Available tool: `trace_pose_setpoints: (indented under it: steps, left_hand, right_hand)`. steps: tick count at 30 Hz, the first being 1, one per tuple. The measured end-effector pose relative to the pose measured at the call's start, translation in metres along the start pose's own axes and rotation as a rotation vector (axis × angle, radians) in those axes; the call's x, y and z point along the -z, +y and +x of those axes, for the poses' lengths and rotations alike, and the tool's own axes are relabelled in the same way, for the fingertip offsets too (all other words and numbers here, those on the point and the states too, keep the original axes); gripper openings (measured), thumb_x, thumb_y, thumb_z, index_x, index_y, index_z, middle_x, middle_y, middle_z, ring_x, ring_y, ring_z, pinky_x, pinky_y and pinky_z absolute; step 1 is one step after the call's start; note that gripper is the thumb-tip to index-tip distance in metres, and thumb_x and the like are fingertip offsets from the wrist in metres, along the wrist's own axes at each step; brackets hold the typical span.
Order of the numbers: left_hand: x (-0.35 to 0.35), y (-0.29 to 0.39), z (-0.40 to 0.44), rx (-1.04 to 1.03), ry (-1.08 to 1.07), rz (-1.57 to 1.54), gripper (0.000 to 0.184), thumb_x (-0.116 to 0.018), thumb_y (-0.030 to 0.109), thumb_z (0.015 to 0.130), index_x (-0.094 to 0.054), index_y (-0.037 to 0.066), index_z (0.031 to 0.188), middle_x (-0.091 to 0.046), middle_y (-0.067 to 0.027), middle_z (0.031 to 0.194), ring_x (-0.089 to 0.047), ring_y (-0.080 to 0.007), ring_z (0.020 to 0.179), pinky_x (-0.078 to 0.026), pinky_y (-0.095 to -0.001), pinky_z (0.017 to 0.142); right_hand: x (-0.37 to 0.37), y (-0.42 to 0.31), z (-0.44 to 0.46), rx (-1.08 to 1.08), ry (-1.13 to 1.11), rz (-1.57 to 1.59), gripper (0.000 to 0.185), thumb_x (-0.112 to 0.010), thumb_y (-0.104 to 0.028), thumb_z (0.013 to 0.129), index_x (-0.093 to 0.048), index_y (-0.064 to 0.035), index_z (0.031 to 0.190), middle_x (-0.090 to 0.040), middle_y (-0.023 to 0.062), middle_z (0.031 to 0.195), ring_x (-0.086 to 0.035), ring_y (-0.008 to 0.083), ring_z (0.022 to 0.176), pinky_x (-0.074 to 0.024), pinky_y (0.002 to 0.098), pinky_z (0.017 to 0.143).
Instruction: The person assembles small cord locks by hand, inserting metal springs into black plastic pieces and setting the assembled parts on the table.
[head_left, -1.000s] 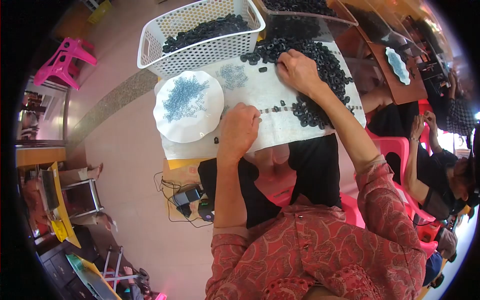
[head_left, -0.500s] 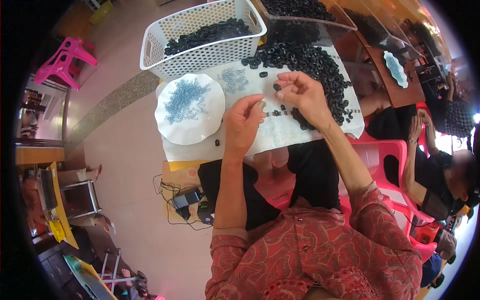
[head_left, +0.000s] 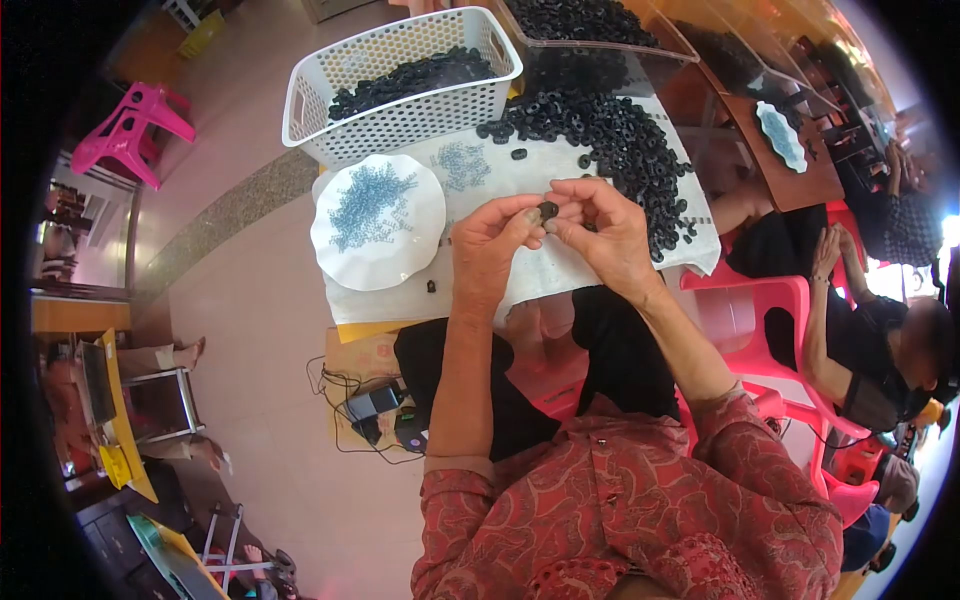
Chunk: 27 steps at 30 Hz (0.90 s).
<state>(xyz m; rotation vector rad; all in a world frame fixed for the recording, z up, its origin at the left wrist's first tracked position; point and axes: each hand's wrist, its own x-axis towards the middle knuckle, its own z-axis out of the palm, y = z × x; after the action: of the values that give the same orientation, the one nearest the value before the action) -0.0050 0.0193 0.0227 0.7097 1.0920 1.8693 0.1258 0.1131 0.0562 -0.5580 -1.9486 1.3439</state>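
- Left hand (head_left: 487,245): your fingertips are drawn together in a pinch, right at the black piece (head_left: 548,210); whatever lies between them is too small to tell.
- Right hand (head_left: 608,235): your thumb and fingers pinch the black piece from the other side.
- Position of piece: raised in front of you, above the white cloth (head_left: 400,305), where your two sets of fingertips meet.
- To the left, on the cloth: a scalloped white plate (head_left: 375,275) bearing a heap of small, clear bluish coils (head_left: 368,200).
- Beyond your left hand: a scatter of similar coils (head_left: 462,166), lying directly on the cloth near the plate.
- Beyond and to the right of your hands: a spread pile of black parts (head_left: 640,150); one loose part (head_left: 519,154) lies near its left end.
- Near the plate's lower right edge: a small dark part (head_left: 431,286), by itself on the cloth.
- Far side: a perforated white basket (head_left: 430,125), upright, with more black parts inside; a clear bin (head_left: 600,48) to its right also contains black parts.
- Right of your work area: another person (head_left: 860,340), both hands raised close together, near a pink chair (head_left: 745,280).
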Motion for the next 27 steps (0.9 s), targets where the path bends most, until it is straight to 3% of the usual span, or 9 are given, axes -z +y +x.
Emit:
trace_pose_setpoints:
  steps: [3,9,10,12,14,18,21,25,27]
  left_hand:
    - [0.002,-0.004,0.0,0.012,-0.048,-0.091,0.02,-0.063,0.004,0.089,-0.065,-0.004,0.107,-0.068,-0.0069,0.087,-0.061,-0.0095,0.072,-0.05,-0.0216,0.065]
    - [-0.004,-0.003,-0.001,0.003,-0.035,-0.119,0.021,-0.061,0.004,0.09,-0.063,-0.005,0.109,-0.067,-0.0073,0.087,-0.06,-0.0106,0.071,-0.05,-0.023,0.064]
    - [-0.003,-0.004,-0.001,0.002,-0.034,-0.119,0.021,-0.061,0.004,0.09,-0.063,-0.005,0.109,-0.067,-0.0073,0.087,-0.06,-0.0106,0.071,-0.05,-0.023,0.064]
    - [0.0,-0.004,0.001,0.059,-0.073,-0.422,0.021,-0.06,0.004,0.091,-0.063,-0.004,0.109,-0.066,-0.0088,0.089,-0.06,-0.0122,0.072,-0.049,-0.0247,0.064]
    - [0.001,-0.005,0.001,0.068,-0.083,-0.443,0.021,-0.059,0.004,0.091,-0.063,-0.004,0.109,-0.066,-0.0093,0.09,-0.06,-0.0129,0.072,-0.049,-0.0254,0.064]
    - [0.001,-0.002,-0.001,0.097,-0.085,-0.443,0.022,-0.056,0.002,0.091,-0.063,-0.006,0.11,-0.064,-0.0104,0.092,-0.057,-0.0147,0.074,-0.045,-0.0264,0.065]
    - [0.002,-0.002,0.0,0.099,-0.107,-0.444,0.021,-0.058,0.004,0.091,-0.063,-0.004,0.11,-0.066,-0.0093,0.089,-0.06,-0.0135,0.074,-0.049,-0.0264,0.066]
    - [0.0,-0.002,0.0,0.146,-0.092,-0.387,0.022,-0.058,0.004,0.091,-0.062,-0.004,0.111,-0.066,-0.0082,0.089,-0.061,-0.0134,0.074,-0.05,-0.0255,0.066]
    - [-0.001,-0.001,-0.001,0.142,-0.097,-0.369,0.022,-0.058,0.004,0.091,-0.062,-0.004,0.112,-0.066,-0.0076,0.089,-0.062,-0.0132,0.074,-0.05,-0.0246,0.065]
  right_hand:
    - [0.0,-0.003,-0.004,0.006,0.016,0.08,0.034,-0.067,0.009,0.077,-0.061,0.0011,0.109,-0.066,0.0065,0.095,-0.064,0.0092,0.081,-0.0522,0.022,0.07]
    - [0.001,-0.018,-0.005,0.103,0.028,-0.241,0.034,-0.067,0.008,0.078,-0.06,0.0023,0.111,-0.066,0.0081,0.095,-0.065,0.0102,0.083,-0.0533,0.023,0.072]
    - [0.0,-0.017,-0.006,0.087,0.043,-0.154,0.034,-0.066,0.007,0.079,-0.06,0.0022,0.111,-0.066,0.0082,0.094,-0.065,0.0103,0.083,-0.0531,0.0229,0.072]
    - [-0.003,-0.016,-0.007,0.072,0.055,-0.065,0.034,-0.066,0.006,0.08,-0.06,0.002,0.112,-0.066,0.0083,0.094,-0.065,0.0104,0.083,-0.053,0.0229,0.072]
    - [-0.004,-0.015,-0.009,-0.007,0.06,0.098,0.032,-0.066,0.005,0.081,-0.06,0.0028,0.113,-0.066,0.0092,0.094,-0.065,0.0107,0.084,-0.0526,0.0225,0.073]
    - [-0.002,-0.014,-0.009,-0.033,0.031,0.099,0.028,-0.066,0.003,0.083,-0.062,0.0015,0.11,-0.065,0.0083,0.093,-0.063,0.0099,0.083,-0.0507,0.0216,0.072]
    - [0.001,-0.014,-0.01,-0.022,-0.022,0.014,0.021,-0.064,0.007,0.084,-0.064,0.0031,0.105,-0.061,0.007,0.1,-0.061,0.0124,0.091,-0.0503,0.0235,0.081]
    - [-0.005,-0.008,-0.008,0.049,0.041,0.009,0.012,-0.067,0.003,0.083,-0.067,0.0002,0.094,-0.06,0.004,0.09,-0.059,0.0087,0.08,-0.0473,0.0209,0.069]
    - [-0.009,-0.008,-0.009,0.031,0.049,0.068,0.011,-0.067,0.005,0.082,-0.066,0.0012,0.093,-0.059,0.0043,0.091,-0.06,0.0098,0.08,-0.048,0.0217,0.07]
